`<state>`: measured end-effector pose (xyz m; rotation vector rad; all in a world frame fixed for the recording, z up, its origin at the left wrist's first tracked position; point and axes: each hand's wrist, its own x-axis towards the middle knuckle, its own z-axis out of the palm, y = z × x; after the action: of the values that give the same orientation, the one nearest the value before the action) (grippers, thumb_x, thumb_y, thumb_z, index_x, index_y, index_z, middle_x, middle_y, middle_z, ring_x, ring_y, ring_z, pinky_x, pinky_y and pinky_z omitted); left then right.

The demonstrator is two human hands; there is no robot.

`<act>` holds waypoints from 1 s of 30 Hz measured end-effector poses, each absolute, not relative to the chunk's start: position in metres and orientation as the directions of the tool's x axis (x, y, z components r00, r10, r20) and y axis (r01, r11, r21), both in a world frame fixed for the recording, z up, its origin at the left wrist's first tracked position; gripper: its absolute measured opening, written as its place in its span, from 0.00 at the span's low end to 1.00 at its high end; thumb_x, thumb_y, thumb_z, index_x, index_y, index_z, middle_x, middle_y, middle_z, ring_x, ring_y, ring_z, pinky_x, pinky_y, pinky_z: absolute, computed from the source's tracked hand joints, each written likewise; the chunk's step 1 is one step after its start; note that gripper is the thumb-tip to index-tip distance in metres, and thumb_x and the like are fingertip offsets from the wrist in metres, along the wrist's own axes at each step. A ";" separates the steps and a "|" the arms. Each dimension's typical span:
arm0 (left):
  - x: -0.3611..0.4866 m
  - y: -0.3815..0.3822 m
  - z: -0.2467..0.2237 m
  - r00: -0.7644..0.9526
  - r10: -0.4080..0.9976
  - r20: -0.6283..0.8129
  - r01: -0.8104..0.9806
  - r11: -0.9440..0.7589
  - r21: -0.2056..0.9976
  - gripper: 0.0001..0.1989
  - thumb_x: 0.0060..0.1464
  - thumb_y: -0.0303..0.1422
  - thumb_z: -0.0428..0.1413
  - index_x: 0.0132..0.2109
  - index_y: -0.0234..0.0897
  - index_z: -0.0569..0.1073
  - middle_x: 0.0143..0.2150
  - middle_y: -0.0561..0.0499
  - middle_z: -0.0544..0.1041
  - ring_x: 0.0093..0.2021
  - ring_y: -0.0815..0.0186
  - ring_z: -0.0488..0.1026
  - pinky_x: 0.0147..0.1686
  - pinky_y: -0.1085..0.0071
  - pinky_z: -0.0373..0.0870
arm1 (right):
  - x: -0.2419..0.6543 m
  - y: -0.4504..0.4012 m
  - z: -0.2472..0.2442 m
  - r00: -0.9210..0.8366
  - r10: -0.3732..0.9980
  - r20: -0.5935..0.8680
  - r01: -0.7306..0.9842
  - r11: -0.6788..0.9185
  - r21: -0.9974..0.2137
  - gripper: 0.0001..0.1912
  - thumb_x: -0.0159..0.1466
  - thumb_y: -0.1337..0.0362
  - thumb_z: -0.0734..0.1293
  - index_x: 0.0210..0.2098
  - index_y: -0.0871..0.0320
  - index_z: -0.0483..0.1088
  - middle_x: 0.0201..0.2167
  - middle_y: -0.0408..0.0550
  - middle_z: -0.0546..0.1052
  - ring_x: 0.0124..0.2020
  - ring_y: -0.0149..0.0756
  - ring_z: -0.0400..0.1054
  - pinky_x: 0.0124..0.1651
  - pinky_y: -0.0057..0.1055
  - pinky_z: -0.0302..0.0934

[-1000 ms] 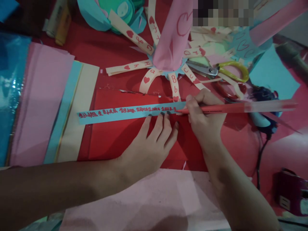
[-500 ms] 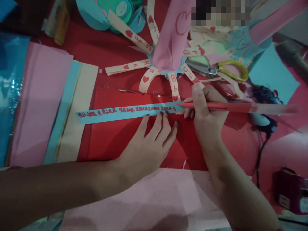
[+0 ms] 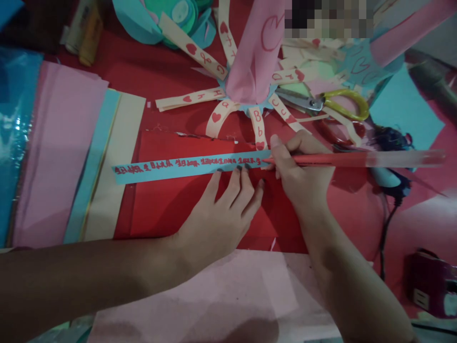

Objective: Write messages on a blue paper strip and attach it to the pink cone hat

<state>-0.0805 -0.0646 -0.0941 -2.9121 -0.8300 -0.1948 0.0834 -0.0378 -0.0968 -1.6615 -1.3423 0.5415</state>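
A narrow light-blue paper strip [image 3: 160,172] with red handwriting lies across a red sheet [image 3: 164,209]. My left hand [image 3: 228,209] rests flat, its fingers apart and their tips pressing the strip's lower edge. My right hand [image 3: 303,171] is closed round a red pen [image 3: 332,159] whose tip meets the strip near the end of the writing. The strip's right end is partly hidden by my right hand. Just beyond, a pink paper cone [image 3: 255,57] stands with cream strips [image 3: 257,121] fanned round its base, marked with letters and hearts.
Stacked pink paper [image 3: 57,143], blue and cream sheets [image 3: 117,143] lie at left. Yellow-handled scissors [image 3: 346,105] and red-handled ones [image 3: 342,131] are at upper right. A black cable [image 3: 383,243] runs down beside a purple box [image 3: 430,283]. Another pink roll [image 3: 410,35] stands behind.
My right hand and the pen have shifted slightly left and down, so the pen tip sits a little lower on the strip. My left hand has stayed in place.
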 end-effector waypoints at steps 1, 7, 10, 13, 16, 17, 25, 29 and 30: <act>-0.080 -0.065 -0.094 0.842 0.518 0.152 0.531 -0.844 -0.069 0.24 0.56 0.33 0.48 0.59 0.27 0.63 0.55 0.34 0.69 0.56 0.51 0.65 0.52 0.53 0.65 | 0.084 -0.038 -0.097 0.303 0.931 0.205 0.549 0.005 -0.836 0.21 0.59 0.60 0.66 0.14 0.55 0.55 0.11 0.36 0.59 0.13 0.25 0.54 0.18 0.28 0.51; -0.080 -0.065 -0.095 0.842 0.519 0.147 0.532 -0.844 -0.066 0.24 0.57 0.33 0.47 0.59 0.28 0.63 0.55 0.34 0.69 0.56 0.51 0.65 0.52 0.53 0.65 | 0.084 -0.038 -0.097 0.310 0.932 0.188 0.540 -0.010 -0.841 0.19 0.59 0.62 0.65 0.15 0.55 0.56 0.11 0.36 0.60 0.13 0.25 0.54 0.18 0.28 0.51; -0.080 -0.065 -0.095 0.843 0.517 0.150 0.531 -0.845 -0.068 0.24 0.56 0.33 0.48 0.58 0.28 0.63 0.55 0.34 0.69 0.56 0.50 0.65 0.51 0.53 0.65 | 0.083 -0.039 -0.096 0.320 0.926 0.201 0.568 -0.018 -0.823 0.19 0.59 0.61 0.65 0.15 0.55 0.56 0.11 0.36 0.60 0.14 0.25 0.56 0.19 0.28 0.51; -0.081 -0.065 -0.095 0.842 0.518 0.153 0.532 -0.844 -0.070 0.24 0.56 0.33 0.48 0.59 0.27 0.63 0.55 0.34 0.69 0.57 0.50 0.64 0.51 0.53 0.65 | 0.082 -0.040 -0.097 0.330 0.920 0.211 0.599 -0.031 -0.800 0.19 0.59 0.62 0.65 0.15 0.55 0.56 0.11 0.36 0.59 0.14 0.26 0.56 0.19 0.28 0.50; -0.081 -0.065 -0.095 0.841 0.518 0.156 0.533 -0.843 -0.071 0.25 0.56 0.33 0.48 0.59 0.27 0.63 0.55 0.34 0.68 0.57 0.50 0.64 0.51 0.53 0.65 | 0.083 -0.040 -0.097 0.337 0.916 0.218 0.605 -0.033 -0.795 0.20 0.59 0.62 0.65 0.15 0.55 0.55 0.11 0.36 0.58 0.14 0.26 0.55 0.19 0.28 0.50; -0.081 -0.065 -0.095 0.841 0.518 0.157 0.532 -0.843 -0.072 0.25 0.56 0.33 0.48 0.59 0.27 0.63 0.55 0.34 0.68 0.57 0.50 0.64 0.51 0.53 0.65 | 0.083 -0.040 -0.098 0.335 0.916 0.221 0.607 -0.030 -0.794 0.20 0.59 0.62 0.65 0.15 0.55 0.55 0.11 0.36 0.58 0.14 0.26 0.55 0.19 0.28 0.50; -0.080 -0.065 -0.095 0.841 0.517 0.158 0.531 -0.845 -0.067 0.24 0.56 0.33 0.48 0.58 0.28 0.64 0.55 0.34 0.69 0.56 0.51 0.65 0.52 0.54 0.65 | 0.083 -0.039 -0.098 0.343 0.915 0.210 0.587 -0.035 -0.809 0.20 0.57 0.64 0.66 0.14 0.55 0.54 0.10 0.35 0.56 0.13 0.24 0.53 0.17 0.26 0.51; -0.080 -0.065 -0.095 0.843 0.515 0.156 0.529 -0.846 -0.063 0.24 0.56 0.33 0.47 0.59 0.27 0.63 0.55 0.34 0.69 0.56 0.50 0.64 0.52 0.53 0.65 | 0.082 -0.039 -0.097 0.359 0.916 0.176 0.547 -0.055 -0.835 0.20 0.58 0.61 0.65 0.14 0.55 0.55 0.09 0.35 0.57 0.12 0.25 0.56 0.17 0.26 0.52; -0.080 -0.065 -0.095 0.844 0.515 0.152 0.528 -0.847 -0.062 0.24 0.56 0.33 0.47 0.59 0.27 0.63 0.55 0.33 0.69 0.56 0.50 0.64 0.51 0.53 0.65 | 0.082 -0.039 -0.097 0.356 0.917 0.181 0.555 -0.052 -0.831 0.20 0.57 0.61 0.66 0.14 0.55 0.55 0.09 0.35 0.58 0.13 0.25 0.55 0.17 0.26 0.52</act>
<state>-0.0805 -0.0648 -0.0947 -2.9191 -0.8273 -0.1972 0.0821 -0.0386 -0.0972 -1.7268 -1.3128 0.5098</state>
